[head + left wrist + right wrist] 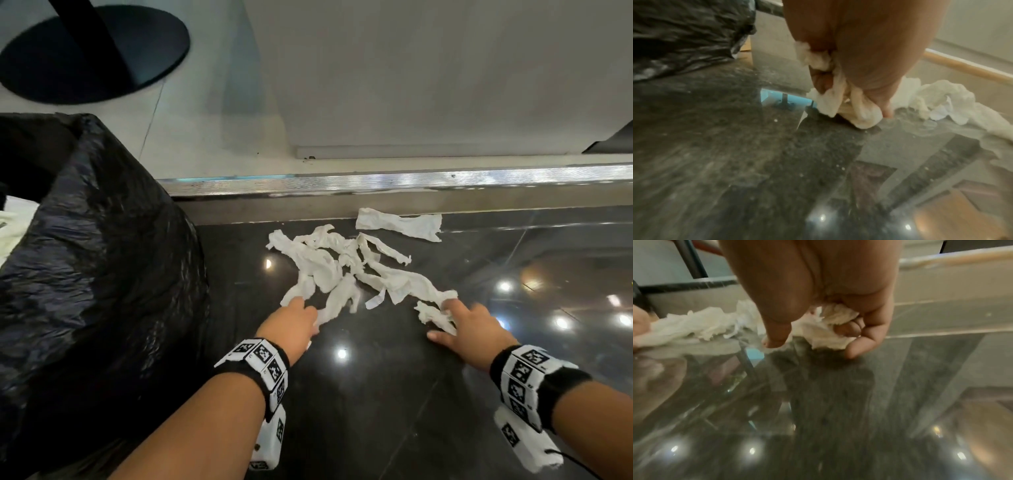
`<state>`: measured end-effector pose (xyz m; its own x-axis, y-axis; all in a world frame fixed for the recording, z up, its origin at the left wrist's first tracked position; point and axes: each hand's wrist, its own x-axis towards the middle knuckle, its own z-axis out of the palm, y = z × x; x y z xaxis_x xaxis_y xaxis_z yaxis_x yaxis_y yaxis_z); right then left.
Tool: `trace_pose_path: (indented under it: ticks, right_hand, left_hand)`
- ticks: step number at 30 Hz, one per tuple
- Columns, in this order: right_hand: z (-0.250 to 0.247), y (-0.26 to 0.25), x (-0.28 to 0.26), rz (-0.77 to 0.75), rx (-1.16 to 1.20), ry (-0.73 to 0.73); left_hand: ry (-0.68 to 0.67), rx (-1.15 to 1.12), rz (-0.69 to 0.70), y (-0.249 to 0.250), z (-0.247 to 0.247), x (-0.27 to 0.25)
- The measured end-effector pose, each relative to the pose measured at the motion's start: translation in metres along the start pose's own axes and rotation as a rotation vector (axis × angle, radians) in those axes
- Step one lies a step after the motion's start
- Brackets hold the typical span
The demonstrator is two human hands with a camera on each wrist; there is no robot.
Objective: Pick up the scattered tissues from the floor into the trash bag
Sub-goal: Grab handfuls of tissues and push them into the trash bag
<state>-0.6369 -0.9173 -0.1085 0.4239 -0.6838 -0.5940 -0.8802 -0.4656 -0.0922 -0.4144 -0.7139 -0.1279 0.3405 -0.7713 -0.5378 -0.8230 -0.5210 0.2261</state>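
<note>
Several crumpled white tissues [346, 263] lie scattered on the glossy black floor [376, 394], one flat piece [399, 224] against the step. My left hand [296, 323] is at the pile's near left edge; in the left wrist view its fingers curl round bunched tissues [840, 97]. My right hand [476, 330] is at the pile's near right end, and the right wrist view shows its curled fingers gripping a tissue wad [830, 324] against the palm. The black trash bag [96, 274] stands at the left, its mouth open at the top left.
A raised step with a metal edge strip [411, 181] runs behind the tissues, with a pale floor above it. A round black table base [92, 54] stands at the top left. Ceiling lights reflect in the dark floor on the right.
</note>
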Motion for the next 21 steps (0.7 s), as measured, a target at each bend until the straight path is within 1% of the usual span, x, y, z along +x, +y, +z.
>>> trace_pose_path:
  ticks: [2,5,7,9,11,12,14,15,16,18,19,21]
  right_hand:
    - [0.007,-0.003,0.001,-0.024,0.036,0.002]
    - [0.005,-0.016,0.003,-0.178,0.120,0.039]
    - [-0.001,-0.024,0.006,-0.262,0.203,0.125]
    - [-0.012,-0.036,0.007,-0.306,0.287,0.259]
    - [-0.019,-0.050,0.008,-0.333,0.368,0.336]
    - [-0.021,-0.059,0.009,-0.360,0.407,0.337]
    - [-0.022,-0.077,0.013,-0.471,0.382,0.309]
    - [-0.020,-0.086,0.015,-0.531,0.309,0.263]
    - [-0.016,-0.092,0.019,-0.551,0.219,0.187]
    - [-0.006,-0.101,0.022,-0.489,0.063,0.010]
    - [-0.001,-0.103,0.024,-0.461,0.000,-0.030]
    - [0.005,-0.106,0.028,-0.440,-0.072,-0.008]
  left_hand:
    - [-0.011,0.005,-0.025,-0.004,-0.007,-0.006]
    - [0.118,-0.032,-0.051,-0.007,-0.018,-0.016]
    - [0.223,-0.103,-0.049,-0.008,-0.023,-0.020]
    - [0.345,-0.206,-0.018,-0.009,-0.025,-0.022]
    - [0.404,-0.351,-0.030,-0.008,-0.029,-0.027]
    - [0.411,-0.421,-0.062,-0.007,-0.031,-0.030]
    - [0.395,-0.479,-0.141,-0.004,-0.035,-0.038]
    - [0.394,-0.481,-0.164,-0.003,-0.037,-0.040]
    - [0.392,-0.488,-0.175,-0.002,-0.038,-0.043]
    - [0.388,-0.520,-0.179,-0.001,-0.040,-0.049]
    - [0.384,-0.543,-0.174,-0.002,-0.041,-0.053]
    - [0.389,-0.576,-0.171,-0.003,-0.041,-0.060]
